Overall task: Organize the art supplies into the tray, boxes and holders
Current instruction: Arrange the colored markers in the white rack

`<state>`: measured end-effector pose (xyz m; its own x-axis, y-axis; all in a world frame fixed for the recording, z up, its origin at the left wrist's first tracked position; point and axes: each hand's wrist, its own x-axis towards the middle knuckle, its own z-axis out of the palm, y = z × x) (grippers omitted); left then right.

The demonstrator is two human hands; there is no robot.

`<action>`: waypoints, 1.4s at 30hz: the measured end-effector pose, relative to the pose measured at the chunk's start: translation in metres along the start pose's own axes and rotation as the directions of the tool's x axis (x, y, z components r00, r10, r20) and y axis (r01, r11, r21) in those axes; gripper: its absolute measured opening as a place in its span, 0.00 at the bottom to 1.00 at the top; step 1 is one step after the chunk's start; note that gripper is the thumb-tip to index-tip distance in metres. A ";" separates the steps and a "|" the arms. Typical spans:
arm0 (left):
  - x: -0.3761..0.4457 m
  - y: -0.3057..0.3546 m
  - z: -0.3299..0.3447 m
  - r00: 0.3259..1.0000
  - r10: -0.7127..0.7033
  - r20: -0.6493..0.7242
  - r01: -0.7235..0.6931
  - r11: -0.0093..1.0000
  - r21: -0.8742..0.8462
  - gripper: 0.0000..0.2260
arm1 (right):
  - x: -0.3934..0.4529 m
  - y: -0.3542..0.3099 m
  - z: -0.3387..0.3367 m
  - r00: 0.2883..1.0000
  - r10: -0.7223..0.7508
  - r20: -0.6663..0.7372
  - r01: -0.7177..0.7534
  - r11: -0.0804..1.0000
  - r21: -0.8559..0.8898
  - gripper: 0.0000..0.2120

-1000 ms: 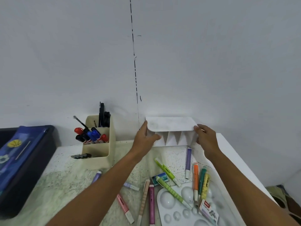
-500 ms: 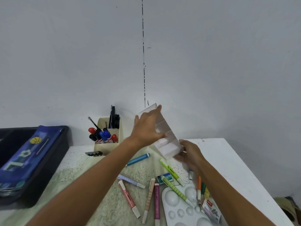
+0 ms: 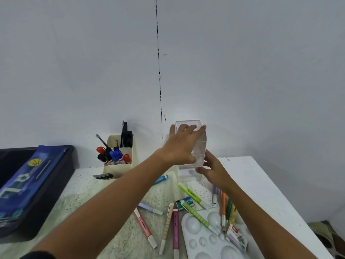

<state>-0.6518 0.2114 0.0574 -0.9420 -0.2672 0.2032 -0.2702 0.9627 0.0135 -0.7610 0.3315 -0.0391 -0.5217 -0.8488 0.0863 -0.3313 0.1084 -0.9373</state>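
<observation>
Early stage. Both hands stand the clear holder (image 3: pixel 194 146) upright at table (image 3: pixel 261 184) 12 o'clock: left hand (image 3: pixel 182 146) fingers spread over its top, right hand (image 3: pixel 212 170) fingers clamped low. Beige holder (image 3: pixel 119 166) at 10 has markers; highlighters (image 3: pixel 192 194) loose at 5.

**Both hands on a clear holder**

Two bare forearms reach forward from the bottom edge toward 12 o'clock. The left arm runs long from 7 o'clock up to the centre; the left hand (image 3: pixel 182 146) is seen from the back, fingers spread and laid over the top and front of a clear divided holder (image 3: pixel 198 156). The right arm comes in from 5 o'clock; the right hand (image 3: pixel 211 170) sits lower, its fingers hooked round the holder's lower right side.
</observation>
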 end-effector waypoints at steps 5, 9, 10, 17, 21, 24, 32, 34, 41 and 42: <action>-0.024 -0.017 0.020 0.973 -0.001 -0.230 -0.087 0.925 -0.371 0.49 | -0.002 -0.007 -0.006 0.991 -0.132 0.013 0.133 0.982 -0.133 0.59; -0.038 -0.034 0.036 0.971 -0.174 -0.166 0.028 0.766 -0.642 0.54 | 0.002 -0.021 -0.011 0.976 -0.210 0.050 0.216 0.945 -0.247 0.60; -0.038 -0.036 0.038 0.976 -0.180 -0.122 0.052 0.738 -0.673 0.54 | 0.004 -0.023 -0.013 0.974 -0.219 0.056 0.226 0.934 -0.276 0.59; -0.036 -0.049 0.041 0.980 -0.192 -0.060 0.068 0.596 -0.800 0.46 | 0.012 -0.031 -0.012 0.962 -0.263 0.074 0.272 0.894 -0.356 0.55; -0.044 -0.060 0.041 0.971 -0.232 -0.061 0.094 0.600 -0.794 0.44 | 0.018 -0.033 0.000 0.955 -0.281 0.096 0.297 0.898 -0.324 0.54; -0.050 -0.070 0.039 0.959 -0.275 -0.069 0.116 0.603 -0.789 0.43 | 0.025 -0.039 0.016 0.948 -0.301 0.102 0.318 0.897 -0.307 0.54; -0.059 -0.067 0.036 0.934 -0.276 -0.226 -0.007 0.620 -0.785 0.38 | 0.023 -0.036 0.028 0.915 -0.402 -0.031 0.367 0.862 -0.350 0.52; -0.063 -0.067 0.036 0.929 -0.253 -0.269 -0.043 0.650 -0.759 0.37 | 0.021 -0.033 0.030 0.904 -0.423 -0.059 0.380 0.860 -0.341 0.50; -0.087 -0.085 0.039 0.924 -0.289 -0.249 0.025 0.697 -0.717 0.38 | 0.023 -0.031 0.061 0.901 -0.432 -0.026 0.399 0.853 -0.337 0.50; -0.089 -0.087 0.040 0.924 -0.302 -0.236 0.042 0.692 -0.721 0.39 | 0.024 -0.032 0.064 0.907 -0.421 -0.014 0.393 0.856 -0.336 0.50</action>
<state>-0.5521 0.1498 -0.0007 -0.7417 -0.5274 0.4144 -0.0829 0.6851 0.7237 -0.7124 0.2739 -0.0283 -0.3443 -0.8082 0.4777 -0.7526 -0.0666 -0.6551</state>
